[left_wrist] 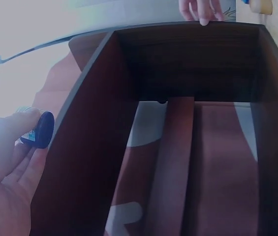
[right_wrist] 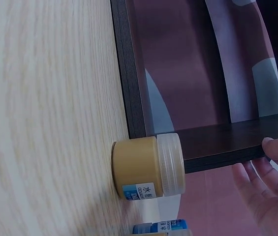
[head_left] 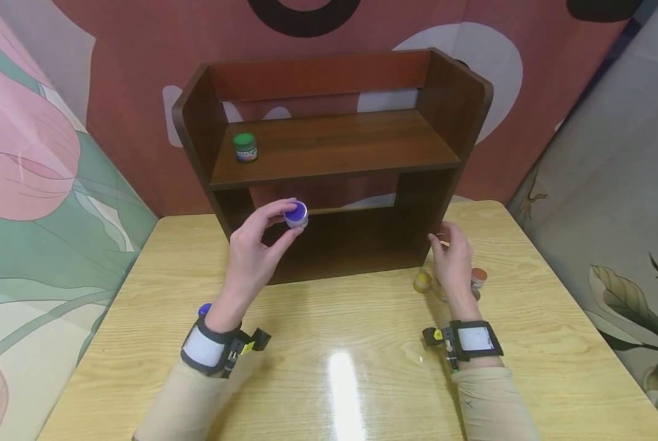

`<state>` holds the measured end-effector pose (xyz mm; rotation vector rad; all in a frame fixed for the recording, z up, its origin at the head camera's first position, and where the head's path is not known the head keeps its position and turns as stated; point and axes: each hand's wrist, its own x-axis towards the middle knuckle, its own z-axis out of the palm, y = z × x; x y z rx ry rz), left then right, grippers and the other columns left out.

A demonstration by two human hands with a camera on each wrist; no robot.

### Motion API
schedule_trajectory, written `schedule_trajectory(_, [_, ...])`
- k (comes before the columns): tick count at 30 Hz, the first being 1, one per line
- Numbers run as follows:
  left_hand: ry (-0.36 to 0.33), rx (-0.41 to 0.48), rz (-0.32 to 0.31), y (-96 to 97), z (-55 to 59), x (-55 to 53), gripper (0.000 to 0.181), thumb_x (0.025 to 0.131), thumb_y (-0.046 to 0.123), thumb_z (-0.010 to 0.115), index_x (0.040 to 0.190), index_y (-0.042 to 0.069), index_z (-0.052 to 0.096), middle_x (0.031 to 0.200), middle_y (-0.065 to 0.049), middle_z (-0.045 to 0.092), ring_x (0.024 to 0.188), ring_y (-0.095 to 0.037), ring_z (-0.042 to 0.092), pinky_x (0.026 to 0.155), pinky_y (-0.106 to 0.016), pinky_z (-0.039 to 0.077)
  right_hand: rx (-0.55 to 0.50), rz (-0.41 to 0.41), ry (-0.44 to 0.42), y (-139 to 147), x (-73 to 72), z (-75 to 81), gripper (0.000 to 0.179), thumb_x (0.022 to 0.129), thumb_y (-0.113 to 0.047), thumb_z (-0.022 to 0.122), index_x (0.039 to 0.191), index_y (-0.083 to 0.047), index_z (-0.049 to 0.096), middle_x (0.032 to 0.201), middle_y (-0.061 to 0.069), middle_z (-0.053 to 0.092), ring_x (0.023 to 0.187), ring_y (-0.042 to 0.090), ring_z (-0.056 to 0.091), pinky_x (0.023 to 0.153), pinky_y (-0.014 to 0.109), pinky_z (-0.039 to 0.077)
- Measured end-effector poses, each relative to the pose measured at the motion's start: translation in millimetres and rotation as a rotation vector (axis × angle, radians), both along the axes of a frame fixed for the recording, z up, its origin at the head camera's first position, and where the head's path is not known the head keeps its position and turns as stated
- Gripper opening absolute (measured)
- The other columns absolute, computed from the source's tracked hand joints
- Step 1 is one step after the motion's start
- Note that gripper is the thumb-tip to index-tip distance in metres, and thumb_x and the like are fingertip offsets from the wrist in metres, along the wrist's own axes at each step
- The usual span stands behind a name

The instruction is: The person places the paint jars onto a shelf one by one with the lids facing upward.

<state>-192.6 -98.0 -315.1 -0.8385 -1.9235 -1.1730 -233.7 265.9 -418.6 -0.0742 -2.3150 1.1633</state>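
My left hand [head_left: 252,254] pinches a small paint jar [head_left: 297,215] with a purple-blue lid between thumb and fingers. It holds the jar up in front of the shelf unit's middle board, and in the left wrist view the jar [left_wrist: 41,130] lies on its side. At the right side panel of the dark wooden shelf unit [head_left: 334,147], my right hand [head_left: 453,260] grips the front edge, the thumb [right_wrist: 276,147] at the edge and the fingers behind it. A green-lidded jar [head_left: 245,148] stands on the upper shelf, at its left end.
Near the unit's right foot stands an ochre paint jar [right_wrist: 136,164] with a clear lid. An orange-lidded jar [head_left: 478,277] and others sit beside my right wrist, partly hidden. A blue-lidded jar [head_left: 204,309] shows behind my left wrist on the table [head_left: 307,324].
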Motion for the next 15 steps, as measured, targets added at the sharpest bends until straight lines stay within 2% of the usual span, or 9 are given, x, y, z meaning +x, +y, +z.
schedule_trajectory(7, [0.024,-0.041,0.004,2.5,16.4,-6.2,0.046,0.084,-0.002,0.081,0.126,0.001,0.064,0.130,-0.009,0.066,0.108,-0.021,0.068,0.095,-0.034,0.054,-0.009,0.000,-0.011,-0.6,0.6,0.4,0.027,0.102,-0.006,0.061,0.127,0.005,0.059,0.119,0.023,0.064,0.108,0.039,0.064,0.092,0.051,0.054])
schedule_trajectory(15, [0.007,-0.060,0.032,5.0,27.3,-13.6,0.046,0.086,0.001,0.079,0.129,0.002,0.063,0.132,-0.009,0.065,0.112,-0.020,0.066,0.092,-0.033,0.056,-0.002,-0.004,-0.018,-1.6,1.4,1.8,0.028,0.102,-0.007,0.061,0.128,0.005,0.059,0.120,0.023,0.063,0.110,0.038,0.063,0.092,0.051,0.054])
